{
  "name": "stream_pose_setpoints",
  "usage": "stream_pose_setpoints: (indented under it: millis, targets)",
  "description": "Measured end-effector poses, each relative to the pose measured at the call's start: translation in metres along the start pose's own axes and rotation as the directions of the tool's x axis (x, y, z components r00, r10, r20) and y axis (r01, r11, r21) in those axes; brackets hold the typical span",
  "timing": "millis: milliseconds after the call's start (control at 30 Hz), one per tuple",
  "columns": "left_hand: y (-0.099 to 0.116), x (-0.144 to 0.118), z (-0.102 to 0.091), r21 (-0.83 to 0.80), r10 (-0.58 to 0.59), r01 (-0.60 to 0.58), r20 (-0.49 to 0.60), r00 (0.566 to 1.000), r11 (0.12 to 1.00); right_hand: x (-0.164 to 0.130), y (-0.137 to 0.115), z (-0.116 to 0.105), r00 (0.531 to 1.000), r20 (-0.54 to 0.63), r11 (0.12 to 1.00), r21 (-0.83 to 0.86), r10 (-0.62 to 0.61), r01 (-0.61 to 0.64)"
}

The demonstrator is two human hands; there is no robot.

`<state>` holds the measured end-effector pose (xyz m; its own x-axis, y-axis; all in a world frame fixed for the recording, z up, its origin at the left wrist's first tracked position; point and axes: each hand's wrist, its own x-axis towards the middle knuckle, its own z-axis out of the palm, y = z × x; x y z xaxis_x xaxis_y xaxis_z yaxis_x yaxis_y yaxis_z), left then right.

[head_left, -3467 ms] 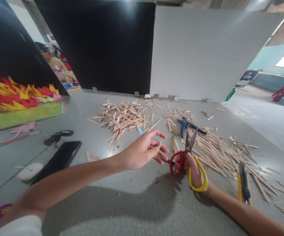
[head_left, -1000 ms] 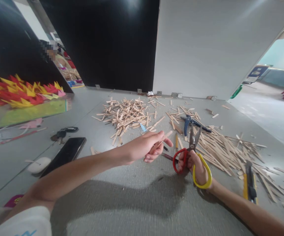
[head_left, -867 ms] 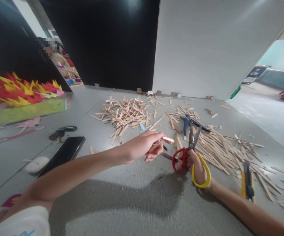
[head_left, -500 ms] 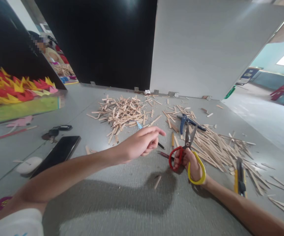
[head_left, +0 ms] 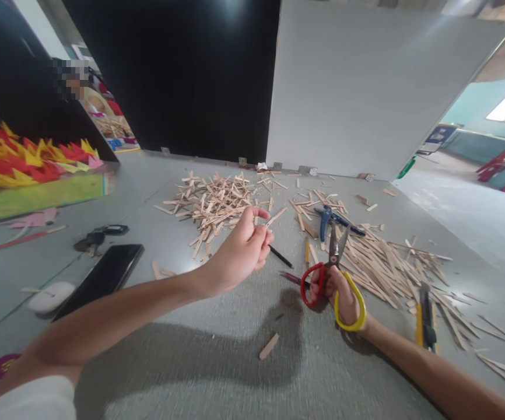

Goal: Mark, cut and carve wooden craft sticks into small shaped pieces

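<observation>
Your left hand (head_left: 241, 251) hovers above the table (head_left: 200, 373), just before the heap of short wooden sticks (head_left: 213, 204). To its right, your right hand (head_left: 342, 294) holds scissors (head_left: 331, 274) beside a spread of long sticks (head_left: 388, 268). Pliers (head_left: 333, 219) lie behind the scissors, a knife (head_left: 425, 321) to their right. One cut piece (head_left: 269, 346) lies nearest you. Far left sit a phone (head_left: 104, 277), keys (head_left: 97, 236) and a mouse (head_left: 51, 296).
</observation>
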<state>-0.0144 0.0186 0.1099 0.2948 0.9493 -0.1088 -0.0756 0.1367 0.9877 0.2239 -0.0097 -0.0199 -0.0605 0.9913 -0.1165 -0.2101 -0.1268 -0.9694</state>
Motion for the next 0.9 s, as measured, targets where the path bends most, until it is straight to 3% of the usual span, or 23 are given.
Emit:
stream_pose_setpoints:
  millis: [133,233,333,367,467,533,600,700,767,800,900]
  targets:
    - [-0.007,0.001,-0.007,0.12,0.066,-0.069,0.025,0.998,0.99,0.002,-0.004,0.002,1.0,-0.005,1.0,-0.01,0.005,-0.005]
    - [-0.012,0.006,-0.016,0.374,0.117,-0.165,0.149,0.982,0.913,0.003,-0.003,0.001,1.0,-0.004,0.999,-0.04,-0.003,0.003]
    - [-0.018,0.016,-0.024,0.702,0.071,-0.348,0.392,0.917,0.621,0.006,0.001,-0.001,1.0,-0.015,0.998,-0.05,-0.024,0.023]
    - [-0.021,0.02,-0.026,0.784,0.022,-0.365,0.41,0.912,0.502,0.006,0.002,-0.001,1.0,-0.012,0.998,-0.05,-0.025,0.024]
    - [-0.026,0.028,-0.028,0.94,-0.061,-0.327,0.333,0.941,0.095,0.007,0.001,-0.002,1.0,0.015,0.998,-0.059,-0.021,0.022]
    - [-0.027,0.026,-0.025,0.953,-0.081,-0.303,0.301,0.95,-0.014,0.005,-0.004,-0.001,0.999,0.039,0.997,-0.07,-0.016,0.019]
    - [-0.026,0.016,-0.018,0.94,-0.143,-0.342,0.337,0.93,-0.008,0.004,-0.009,0.001,0.998,0.06,0.997,-0.08,-0.009,0.013]
    - [-0.028,-0.006,-0.001,0.885,-0.303,-0.463,0.457,0.836,0.057,0.003,-0.012,0.003,0.998,0.071,0.996,-0.087,0.0,0.006]
    - [-0.033,-0.019,0.01,0.822,-0.439,-0.556,0.549,0.712,0.127,0.002,-0.011,0.003,0.997,0.071,0.997,-0.082,0.001,0.005]
    - [-0.036,-0.024,0.014,0.804,-0.486,-0.578,0.563,0.669,0.135,0.003,-0.01,0.003,0.997,0.073,0.997,-0.078,0.002,0.004]
    - [-0.046,-0.027,0.017,0.798,-0.449,-0.589,0.577,0.683,0.129,0.003,-0.008,-0.001,0.997,0.077,0.998,-0.069,0.01,-0.005]
